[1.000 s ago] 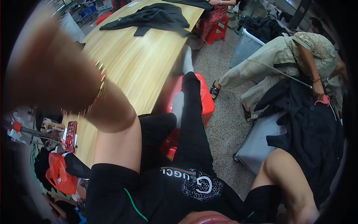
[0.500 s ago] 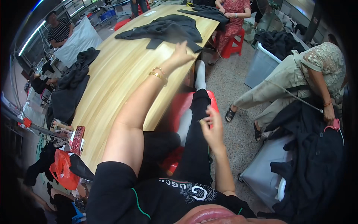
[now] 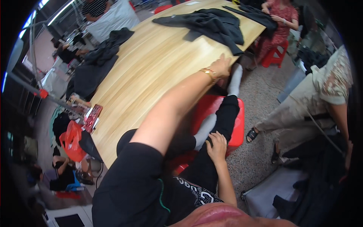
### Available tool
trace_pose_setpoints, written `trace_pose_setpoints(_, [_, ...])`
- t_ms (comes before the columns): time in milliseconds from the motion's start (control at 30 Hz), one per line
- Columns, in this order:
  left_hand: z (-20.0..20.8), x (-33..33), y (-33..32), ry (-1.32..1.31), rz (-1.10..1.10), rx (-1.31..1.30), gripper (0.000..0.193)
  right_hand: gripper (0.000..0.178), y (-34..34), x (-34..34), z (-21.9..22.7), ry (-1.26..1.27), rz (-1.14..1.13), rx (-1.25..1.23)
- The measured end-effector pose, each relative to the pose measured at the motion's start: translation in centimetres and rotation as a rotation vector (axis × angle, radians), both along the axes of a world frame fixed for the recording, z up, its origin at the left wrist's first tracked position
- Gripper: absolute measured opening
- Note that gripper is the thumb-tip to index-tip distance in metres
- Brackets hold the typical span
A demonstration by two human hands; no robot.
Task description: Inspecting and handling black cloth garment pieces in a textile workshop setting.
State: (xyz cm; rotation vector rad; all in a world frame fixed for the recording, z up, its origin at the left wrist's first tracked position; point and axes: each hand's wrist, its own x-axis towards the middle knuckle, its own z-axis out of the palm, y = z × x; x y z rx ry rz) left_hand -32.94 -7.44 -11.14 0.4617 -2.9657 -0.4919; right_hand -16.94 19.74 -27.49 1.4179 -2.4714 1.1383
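My left hand (image 3: 221, 66) is stretched out to the right edge of the pale wooden table (image 3: 151, 73). Its fingers look extended and hold nothing that I can see. Just beyond them, the sleeve-like end of a dark garment (image 3: 217, 24) reaches toward the same edge; the rest of it lies crumpled on the tabletop. My right hand (image 3: 217, 147) lies on my black-trousered leg, fingers spread, with nothing in it. Beneath my legs is a red plastic stool (image 3: 237, 128), partly hidden by them.
More dark cloth (image 3: 98, 62) hangs over the table's left edge. A red-cased phone (image 3: 93, 118) and a red plastic bag (image 3: 73, 142) are by the near left corner. At right a person in pale trousers (image 3: 289, 104) stands near a grey bin (image 3: 272, 189). Another person sits on a red stool (image 3: 275, 55).
My view has turned left. My left hand has come down from above the table to its edge, away from the dark garment. My right hand has dropped from mid-air onto my leg.
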Motion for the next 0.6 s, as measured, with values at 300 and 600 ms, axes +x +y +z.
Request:
trace_pose_setpoints(300, [-3.8, -5.3, 0.0, 0.105, 0.005, -0.193, 0.077, 0.020, 0.1, -0.7, 0.0, -0.103, 0.033, -0.074])
trace_pose_setpoints(600, [-5.0, -7.4, -1.7, 0.041, -0.017, -0.216, 0.090, 0.016, -0.6, -1.3, -0.1, -0.084, 0.011, -0.067])
